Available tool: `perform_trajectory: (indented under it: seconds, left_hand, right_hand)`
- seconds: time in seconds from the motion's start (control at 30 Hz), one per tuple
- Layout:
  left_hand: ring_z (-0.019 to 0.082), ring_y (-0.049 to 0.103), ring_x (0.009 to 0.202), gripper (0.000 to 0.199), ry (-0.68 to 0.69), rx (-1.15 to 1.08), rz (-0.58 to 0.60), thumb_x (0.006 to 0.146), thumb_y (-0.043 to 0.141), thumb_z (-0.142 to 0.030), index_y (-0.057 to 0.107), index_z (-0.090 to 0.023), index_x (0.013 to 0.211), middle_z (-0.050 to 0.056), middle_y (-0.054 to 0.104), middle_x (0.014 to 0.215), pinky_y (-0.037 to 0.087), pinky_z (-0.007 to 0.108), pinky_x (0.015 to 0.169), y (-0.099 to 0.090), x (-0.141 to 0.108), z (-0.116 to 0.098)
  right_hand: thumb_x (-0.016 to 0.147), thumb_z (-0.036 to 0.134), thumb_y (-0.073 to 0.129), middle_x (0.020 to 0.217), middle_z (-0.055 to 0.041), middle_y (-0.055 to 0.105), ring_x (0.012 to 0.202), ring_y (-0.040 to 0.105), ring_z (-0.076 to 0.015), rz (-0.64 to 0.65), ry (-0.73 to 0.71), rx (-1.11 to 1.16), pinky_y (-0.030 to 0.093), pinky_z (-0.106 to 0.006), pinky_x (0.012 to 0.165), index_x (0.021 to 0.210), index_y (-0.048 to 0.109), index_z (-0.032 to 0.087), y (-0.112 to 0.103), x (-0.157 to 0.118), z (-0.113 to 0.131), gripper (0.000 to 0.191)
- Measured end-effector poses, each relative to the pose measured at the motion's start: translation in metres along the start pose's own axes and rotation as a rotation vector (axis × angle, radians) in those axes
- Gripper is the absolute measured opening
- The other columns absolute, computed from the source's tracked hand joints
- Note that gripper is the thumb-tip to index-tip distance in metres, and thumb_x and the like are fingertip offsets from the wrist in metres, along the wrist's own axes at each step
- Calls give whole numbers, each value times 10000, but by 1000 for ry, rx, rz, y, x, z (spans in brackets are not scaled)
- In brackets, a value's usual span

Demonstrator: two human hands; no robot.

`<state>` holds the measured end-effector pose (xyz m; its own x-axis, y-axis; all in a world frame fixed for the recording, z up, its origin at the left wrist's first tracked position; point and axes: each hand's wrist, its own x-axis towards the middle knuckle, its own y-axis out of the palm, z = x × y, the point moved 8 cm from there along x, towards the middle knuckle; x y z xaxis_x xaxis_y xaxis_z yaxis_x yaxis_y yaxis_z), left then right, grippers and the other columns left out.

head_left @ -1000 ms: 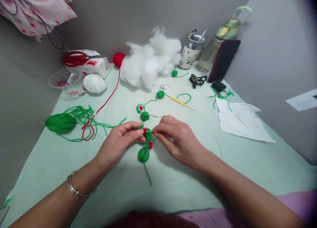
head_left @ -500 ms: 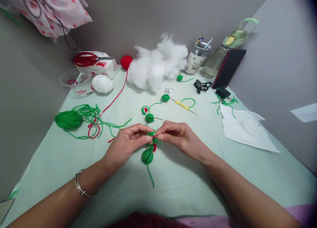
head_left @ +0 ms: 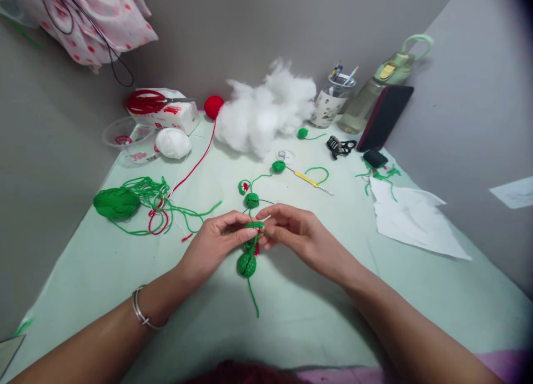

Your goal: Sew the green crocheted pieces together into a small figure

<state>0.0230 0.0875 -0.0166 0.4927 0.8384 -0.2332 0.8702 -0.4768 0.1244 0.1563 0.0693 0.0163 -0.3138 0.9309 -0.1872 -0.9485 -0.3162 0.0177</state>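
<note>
Between thumb and fingers, my left hand (head_left: 219,239) pinches a small green crochet piece (head_left: 254,225) with red and white in it. My right hand (head_left: 291,228) is at the piece's right side, thumb and fingers curled close together; what lies between them is too small to make out. Just below hangs or rests a green crocheted ball (head_left: 247,265) with a dark line across it and a loose green tail. Above my hands lie another green ball (head_left: 252,200) with a black strand and a small green, white and red round piece (head_left: 244,186).
A yellow-handled crochet hook (head_left: 306,178) lies beyond, beside a green ball (head_left: 278,166). White stuffing (head_left: 266,111) and a red yarn ball (head_left: 214,106) are at the back. Green yarn (head_left: 116,203) lies left; a white sheet (head_left: 410,220), phone (head_left: 385,117) and bottle (head_left: 370,95) stand right.
My right hand's fingers have opened a little and shifted at the crochet piece. The piece has turned slightly in my left hand, its green edge now facing up.
</note>
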Motion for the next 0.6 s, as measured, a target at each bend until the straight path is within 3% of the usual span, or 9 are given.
perform_trajectory:
  seconds: [0.13,0.3,0.4,0.6]
  left_hand:
    - [171,586,950,137,52,105,50,891,682,-339,700,-208,928,27,639,1000,442,305,902,2,1,-2]
    - [158,551,873,197,31,173,196,925,632,-392,666,-199,904,15,617,906,430,282,808,13,-3,-2]
    - [147,559,856,209,-13,168,210,926,633,-398,672,-194,946,15,649,923,427,270,787,15,-5,-1]
    - [133,569,749,259,-80,107,209,878,686,-429,661,-173,907,16,655,829,436,254,685,18,-7,5]
  right_hand:
    - [917,279,641,930,-44,680,837,622,-156,-124,-126,-222,490,-291,752,966,751,192,-13,-2,15,149]
    - [839,325,736,798,-22,632,714,574,-130,-31,-14,-44,458,-269,659,848,722,162,-5,3,2,164]
    - [830,359,746,729,-5,619,659,540,-112,-4,51,25,441,-254,626,877,707,147,-3,4,-5,220]
    - [808,324,765,726,2,614,664,534,-103,34,30,84,431,-244,625,805,706,144,-1,4,-3,189]
